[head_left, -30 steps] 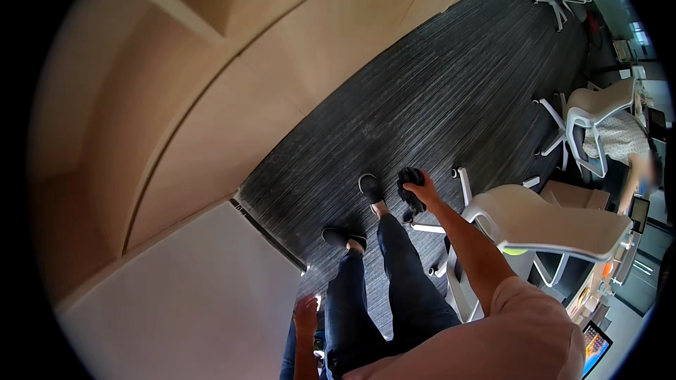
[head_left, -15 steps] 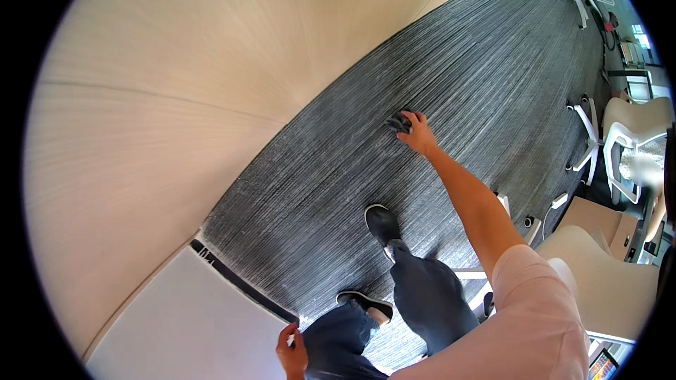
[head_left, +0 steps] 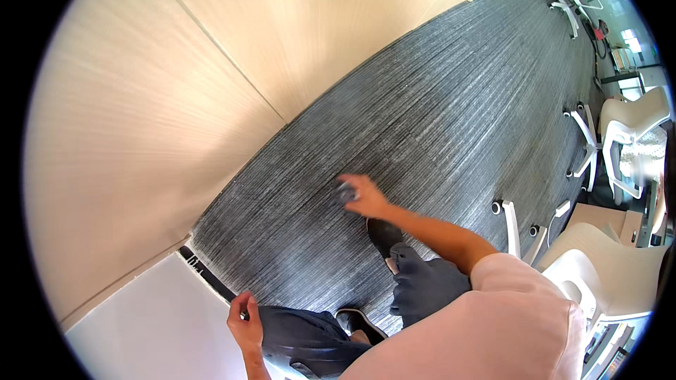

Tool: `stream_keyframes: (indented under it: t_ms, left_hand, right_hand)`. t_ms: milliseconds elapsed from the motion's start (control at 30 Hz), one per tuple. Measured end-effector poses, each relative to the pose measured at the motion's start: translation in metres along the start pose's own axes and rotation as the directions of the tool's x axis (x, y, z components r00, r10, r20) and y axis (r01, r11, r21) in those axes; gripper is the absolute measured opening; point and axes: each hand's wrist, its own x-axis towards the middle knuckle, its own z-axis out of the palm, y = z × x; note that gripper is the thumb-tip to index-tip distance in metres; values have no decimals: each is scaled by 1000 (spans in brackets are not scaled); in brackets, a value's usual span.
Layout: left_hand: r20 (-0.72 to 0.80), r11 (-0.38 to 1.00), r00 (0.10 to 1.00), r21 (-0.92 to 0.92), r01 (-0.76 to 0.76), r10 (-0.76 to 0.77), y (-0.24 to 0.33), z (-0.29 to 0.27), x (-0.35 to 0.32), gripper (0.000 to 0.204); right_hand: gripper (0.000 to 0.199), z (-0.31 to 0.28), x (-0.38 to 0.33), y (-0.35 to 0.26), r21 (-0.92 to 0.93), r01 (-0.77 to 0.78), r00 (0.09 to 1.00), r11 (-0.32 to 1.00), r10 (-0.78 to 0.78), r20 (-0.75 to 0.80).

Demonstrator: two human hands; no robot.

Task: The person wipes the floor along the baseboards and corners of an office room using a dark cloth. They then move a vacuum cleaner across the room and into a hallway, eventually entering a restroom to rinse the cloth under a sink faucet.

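Note:
My right hand [head_left: 364, 195] reaches down over the grey striped carpet with its fingers curled round a small, dark grey crumpled thing [head_left: 346, 193], perhaps a cloth. The hand is a little blurred, and the thing's kind does not show clearly. Beside my left knee, my left hand [head_left: 246, 317] is closed, its fingers bent inward. Something small and partly pale shows between those fingers, too hidden to name. That hand is in front of a white panel [head_left: 162, 317] with a black edge.
A pale wood wall [head_left: 176, 119] curves along the left side of the carpet [head_left: 422, 112]. White and beige wheeled chairs [head_left: 605, 267] stand at right, and a white power strip [head_left: 562, 209] lies near a brown box [head_left: 598, 218]. My dark shoe [head_left: 384, 236] rests on the floor.
My right hand has moved left and nearer to me with the dark grey thing in it. My left hand has shifted left and a bit farther away, and the view has shifted.

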Motion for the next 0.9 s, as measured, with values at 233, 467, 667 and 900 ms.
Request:
stream_keyframes:
  t_ms: [233, 467, 667, 900]
  left_hand:
    - [-50, 994, 997, 84, 64, -60, -34, -26, -35, 16]
    - [-191, 985, 979, -170, 39, -71, -4, -25, -40, 13]
    - [-362, 985, 926, -165, 52, -110, -4, -53, -74, 17]
    - [-522, 957, 812, -31, 288, -261, -35, -68, -195, 11]
  right_hand:
    - [68, -152, 38, 110, -115, -643, 602, 757, 407, -686]
    - [70, 71, -2, -6, -227, -223, 944, 948, 267, 191]
    - [68, 109, 104, -99, -125, 94, 691, 988, 26, 723]
    - [68, 237, 150, -116, -447, -31, 993, 894, -24, -118]
